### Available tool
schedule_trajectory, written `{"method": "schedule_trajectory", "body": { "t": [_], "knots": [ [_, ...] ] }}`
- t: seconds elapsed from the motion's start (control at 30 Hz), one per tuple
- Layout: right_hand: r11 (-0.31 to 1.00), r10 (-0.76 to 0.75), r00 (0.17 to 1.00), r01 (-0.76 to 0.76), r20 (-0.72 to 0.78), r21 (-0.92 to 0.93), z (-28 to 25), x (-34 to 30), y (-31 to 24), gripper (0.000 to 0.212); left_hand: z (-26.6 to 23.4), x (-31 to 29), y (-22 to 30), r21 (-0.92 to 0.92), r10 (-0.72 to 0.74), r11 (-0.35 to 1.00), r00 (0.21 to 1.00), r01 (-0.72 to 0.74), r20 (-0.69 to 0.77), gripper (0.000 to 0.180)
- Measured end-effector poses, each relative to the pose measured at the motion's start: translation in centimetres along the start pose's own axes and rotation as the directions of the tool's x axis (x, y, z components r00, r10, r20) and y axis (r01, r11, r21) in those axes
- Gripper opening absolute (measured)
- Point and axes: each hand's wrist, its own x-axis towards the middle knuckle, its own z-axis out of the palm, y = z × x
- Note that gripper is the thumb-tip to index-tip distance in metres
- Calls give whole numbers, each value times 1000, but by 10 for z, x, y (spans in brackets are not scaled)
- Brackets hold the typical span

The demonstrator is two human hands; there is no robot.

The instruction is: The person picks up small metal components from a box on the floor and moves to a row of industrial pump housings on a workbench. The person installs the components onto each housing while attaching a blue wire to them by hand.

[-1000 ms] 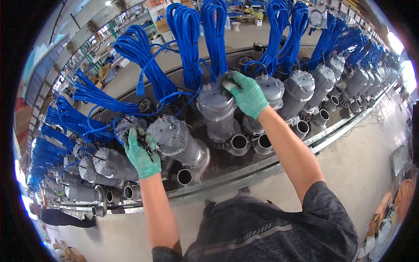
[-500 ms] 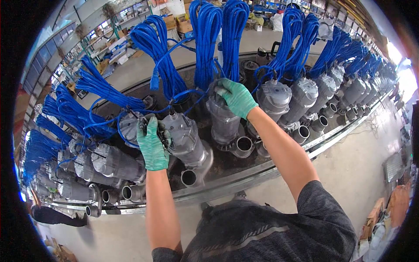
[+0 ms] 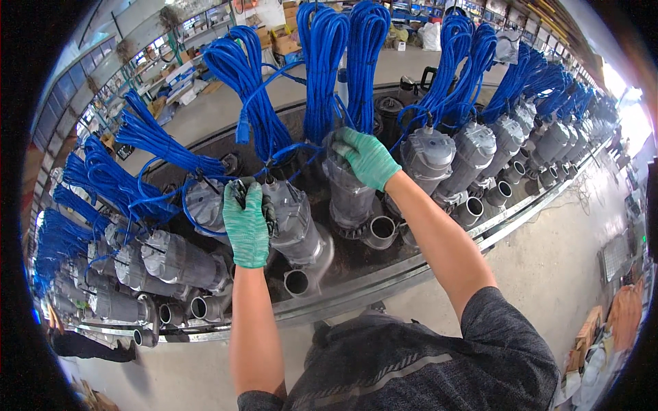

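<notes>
Silver-grey submersible pumps stand in a row, wrapped in what looks like clear film, with blue cable coils behind them. My right hand [image 3: 368, 159], in a green glove, reaches over the top of one pump [image 3: 351, 198]. Its fingers bend together at the cable end, and what they pinch is hidden. My left hand [image 3: 247, 229], gloved alike, is closed beside the top of the neighbouring pump [image 3: 293, 219]. Dark, shiny material shows around its fingers; I cannot tell whether that is glove coating or held parts. A blue cable coil [image 3: 325, 68] rises behind my right hand.
More pumps [image 3: 185, 259] stand to the left and others [image 3: 476, 147] to the right. Their round outlets [image 3: 297, 281] face the bench's metal front edge [image 3: 384, 274]. Another person's dark sleeve [image 3: 89, 346] shows at the far left. Cluttered shelves [image 3: 185, 75] stand behind.
My left hand has shifted slightly right and turned, its fingers drawn closer together. My right hand stays at the same pump's top, with only a small finger movement. The view has shifted a little.
</notes>
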Motion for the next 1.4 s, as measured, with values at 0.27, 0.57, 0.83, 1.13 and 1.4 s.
{"method": "schedule_trajectory", "body": {
  "t": [0.27,0.57,0.83,1.13,1.4],
  "knots": [
    [985,114,992,-106,47,-136,-17,0,-10,36,1,1,0,-13,4,1000,999,-3,33,4],
    [985,156,987,-154,32,-72,-12,-4,-30,37,-2,-1,-2,-8,27,1000,999,-27,16,5],
    [964,206,967,-175,150,-200,-23,1,-32,41,-4,-2,-1,97,112,989,994,-112,13,8],
    [948,209,970,-170,121,-269,-18,7,-25,38,-2,1,-3,-14,56,998,998,-55,12,3],
    [907,104,994,-89,15,-413,-12,3,-30,34,-3,-3,-2,37,117,992,993,-117,4,5]
  ]
}}
